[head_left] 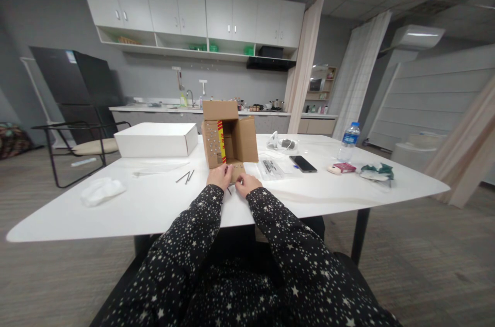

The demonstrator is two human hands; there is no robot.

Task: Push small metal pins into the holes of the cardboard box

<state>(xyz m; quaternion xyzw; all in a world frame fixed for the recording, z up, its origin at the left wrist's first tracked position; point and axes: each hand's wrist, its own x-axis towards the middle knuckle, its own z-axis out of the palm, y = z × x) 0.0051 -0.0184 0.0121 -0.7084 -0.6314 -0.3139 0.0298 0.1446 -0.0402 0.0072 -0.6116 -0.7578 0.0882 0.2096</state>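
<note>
Cardboard box [247, 141] open before you, your left hand [219, 177] and right hand [248, 184] half curled at its near flap [237, 170], whether gripping it I cannot tell, phone [303, 164] rightward.

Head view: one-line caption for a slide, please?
Both hands at the near flap of an open cardboard box on a white table.

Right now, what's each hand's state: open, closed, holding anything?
Left hand: at the lower flap of the cardboard box; grip cannot be told.
Right hand: at that flap; grip unclear.
</note>
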